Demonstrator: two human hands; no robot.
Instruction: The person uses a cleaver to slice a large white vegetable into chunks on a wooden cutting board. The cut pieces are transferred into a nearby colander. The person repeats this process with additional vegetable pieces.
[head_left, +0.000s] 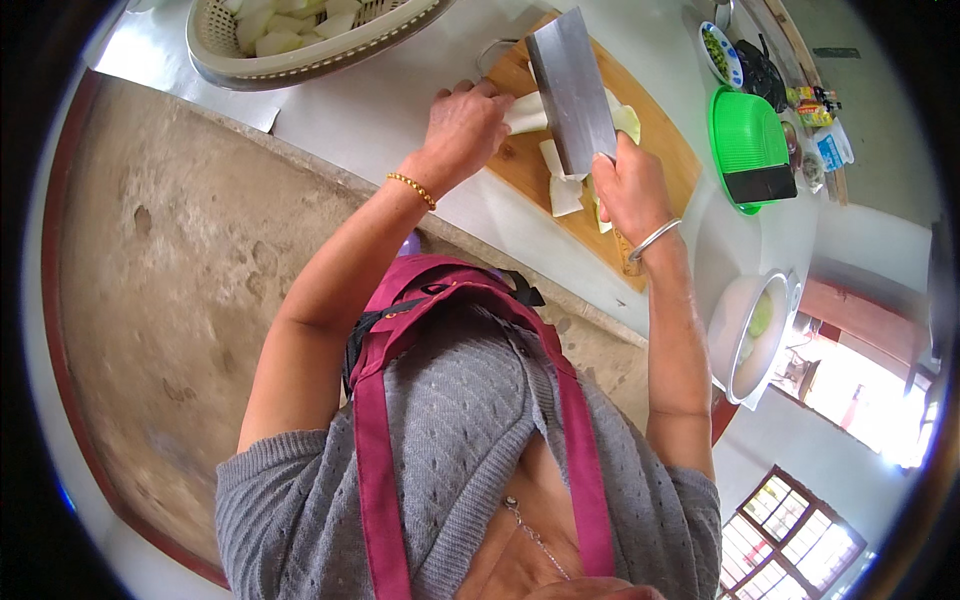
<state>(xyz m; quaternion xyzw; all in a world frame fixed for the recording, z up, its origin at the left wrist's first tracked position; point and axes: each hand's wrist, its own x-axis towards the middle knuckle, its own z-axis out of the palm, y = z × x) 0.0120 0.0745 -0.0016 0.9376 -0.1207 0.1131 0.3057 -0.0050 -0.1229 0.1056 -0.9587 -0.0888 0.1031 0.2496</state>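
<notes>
My right hand (634, 184) grips a cleaver (571, 90) by its wooden handle, which shows below the fist. The broad steel blade is over a wooden cutting board (667, 150) and hides part of the food under it. My left hand (466, 124), with a gold bead bracelet at the wrist, holds the left end of a long pale gourd-like piece (527, 115) between thumb and fingers. Cut white pieces (565, 196) lie on the board below the blade. Another pale piece with a greenish edge (626, 122) shows to the right of the blade.
A plastic colander (315, 64) of pale cut chunks stands at the upper left of the table (390, 105). To the right are a green plastic basket (742, 127), a black cleaver-like flat object (761, 184), a bowl of chopped greens (716, 54) and a white basin (724, 322).
</notes>
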